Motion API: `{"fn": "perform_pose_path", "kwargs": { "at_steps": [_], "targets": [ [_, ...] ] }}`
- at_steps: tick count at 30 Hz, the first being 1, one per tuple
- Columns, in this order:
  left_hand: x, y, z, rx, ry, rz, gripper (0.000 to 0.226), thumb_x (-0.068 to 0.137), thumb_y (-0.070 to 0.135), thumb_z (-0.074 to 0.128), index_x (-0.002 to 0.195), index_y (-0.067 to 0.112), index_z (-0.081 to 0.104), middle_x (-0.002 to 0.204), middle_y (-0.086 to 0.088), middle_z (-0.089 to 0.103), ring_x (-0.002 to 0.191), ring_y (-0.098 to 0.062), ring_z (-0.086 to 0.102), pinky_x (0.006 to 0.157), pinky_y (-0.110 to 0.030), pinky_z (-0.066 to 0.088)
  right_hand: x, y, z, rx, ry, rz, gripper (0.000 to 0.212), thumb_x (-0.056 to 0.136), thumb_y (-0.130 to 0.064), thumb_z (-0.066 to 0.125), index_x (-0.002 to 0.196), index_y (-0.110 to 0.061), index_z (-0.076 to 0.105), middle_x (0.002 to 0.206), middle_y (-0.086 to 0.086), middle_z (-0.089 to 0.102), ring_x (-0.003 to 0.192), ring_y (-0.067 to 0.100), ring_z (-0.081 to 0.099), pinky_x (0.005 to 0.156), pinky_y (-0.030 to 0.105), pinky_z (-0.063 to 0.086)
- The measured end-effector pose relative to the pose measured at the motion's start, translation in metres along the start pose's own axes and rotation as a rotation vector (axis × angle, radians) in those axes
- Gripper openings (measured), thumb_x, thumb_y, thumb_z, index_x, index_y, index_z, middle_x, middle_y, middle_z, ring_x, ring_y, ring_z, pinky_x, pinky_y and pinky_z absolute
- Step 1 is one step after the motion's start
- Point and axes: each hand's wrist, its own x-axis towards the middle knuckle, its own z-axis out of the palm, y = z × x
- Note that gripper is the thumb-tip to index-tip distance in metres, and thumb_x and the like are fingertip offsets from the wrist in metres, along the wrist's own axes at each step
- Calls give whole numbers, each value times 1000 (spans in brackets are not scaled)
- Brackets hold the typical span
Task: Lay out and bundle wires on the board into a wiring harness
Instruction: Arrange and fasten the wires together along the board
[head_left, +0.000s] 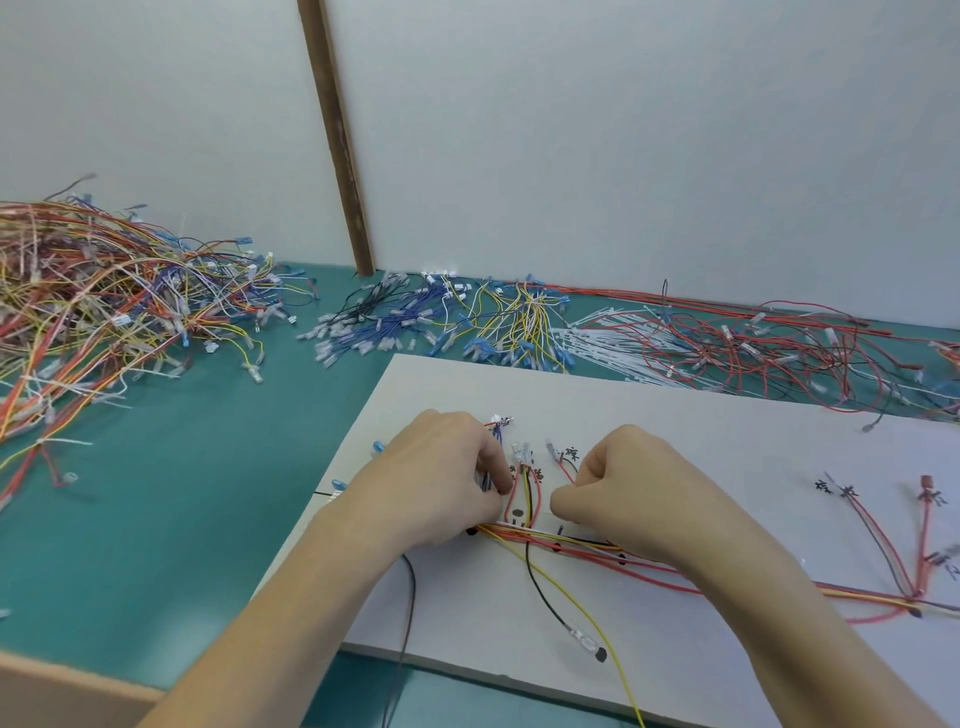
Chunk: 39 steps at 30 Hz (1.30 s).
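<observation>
White board (675, 441); two hands (447, 478) pinching wires (524, 493).

**Surroundings of the workplace**

A teal-green table covering (197, 519) is seen across the left and the far side of the view, and a narrow band of it shows again at the bottom edge. Behind it a plain white wall (623, 130) is set, filling the upper half. A brown wooden strip (337, 140) is fixed against the wall, slanted in this wide view, its lower end met by the green surface. In the lower left corner a tan wooden edge (62, 691) is seen, bordering the green covering.
</observation>
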Motion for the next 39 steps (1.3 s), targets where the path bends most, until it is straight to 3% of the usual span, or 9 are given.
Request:
{"fn": "perform_pose_path", "kwargs": {
  "at_steps": [5,9,13,16,21,27,31,35,39],
  "targets": [
    [0,1,-5,-25,-20,13,12,76,32,81,87,38,82,64,17,59,63,4,55,53,-6,37,1,-2,1,88,-52,15,26,68,-31,68,48,-18,57,45,-5,50,47,15,42,52,25,37],
    [-1,5,-6,32,-11,20,9,77,30,77,83,35,81,61,16,60,60,1,55,45,-9,32,2,-2,0,89,-44,-5,18,71,-28,67,68,-11,71,47,-5,54,50,14,47,52,26,41],
    [-1,11,-3,208,-6,93,12,84,25,67,87,23,78,81,5,71,81,-16,63,64,-24,46,-1,-3,0,90,-86,-10,15,74,-25,65,70,-17,77,54,-7,64,51,10,51,52,25,44],
    [1,11,-5,275,-55,130,15,89,25,61,93,21,75,96,4,69,91,-19,62,72,-29,49,-3,-1,-2,112,-112,-20,14,77,-23,66,71,-21,78,57,-9,67,49,6,51,51,24,44],
    [2,8,-10,390,-179,238,22,95,24,49,93,13,68,101,-6,63,100,-25,56,85,-43,51,-7,1,1,102,-71,-49,13,79,-24,67,71,-20,77,56,-11,65,50,5,52,51,24,45],
    [4,1,-21,248,-254,208,11,94,27,57,94,24,68,91,10,66,90,-13,59,83,-33,52,-7,-2,1,22,40,-127,16,84,-20,65,72,-21,76,68,-7,71,64,8,64,58,26,54],
    [7,-1,-24,127,-241,208,8,88,23,64,85,28,69,80,12,68,75,-5,60,71,-22,50,-4,1,5,181,47,-133,13,84,-25,74,71,-27,75,60,-12,67,51,-2,58,48,14,40],
    [7,-7,-20,-92,-172,221,13,84,18,69,80,31,72,76,9,73,69,-4,63,66,-18,51,-5,6,11,426,8,-137,13,85,-29,80,75,-21,75,57,-1,67,49,8,58,56,32,52],
    [1,-14,-4,-338,-86,205,20,86,14,67,94,31,71,72,11,71,58,-2,55,59,-17,46,-10,9,19,650,-21,-135,5,83,-18,82,81,-19,77,67,9,71,56,14,58,64,40,54]
  ]
}}
